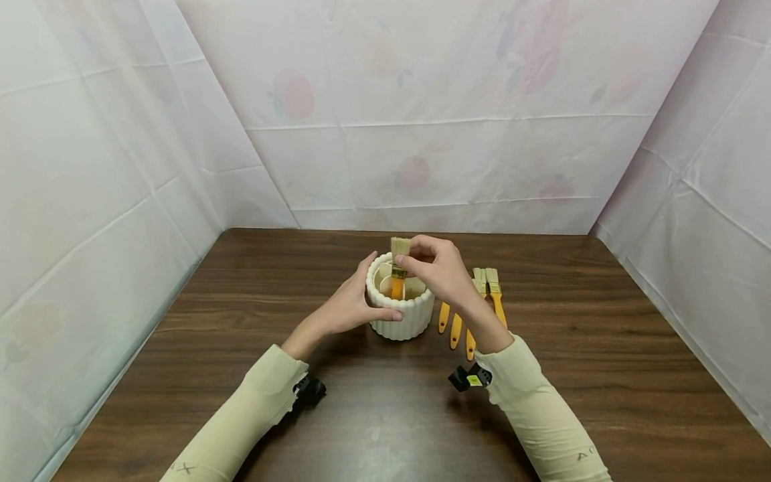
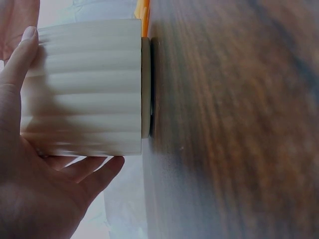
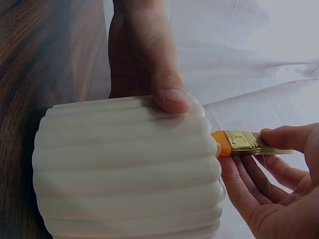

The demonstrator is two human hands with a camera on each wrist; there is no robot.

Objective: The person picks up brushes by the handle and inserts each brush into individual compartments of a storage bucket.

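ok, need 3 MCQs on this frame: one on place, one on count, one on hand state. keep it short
1. Where do the loose brushes lie in the head view?
A. Right of the holder, on the table
B. Inside the holder
C. Left of the holder

2. How many brushes lie loose on the table?
A. One
B. Three
C. Six

3. What is the right hand doing?
A. Resting flat on the table
B. Pinching a brush by its bristle end
C. Hanging idle in the air

Answers:
1 A: the loose brushes lie on the table just right of the ribbed white holder.
2 B: three orange handles show side by side.
3 B: the right hand pinches the brush near its ferrule, handle down in the holder, which the left hand holds in a side grip.
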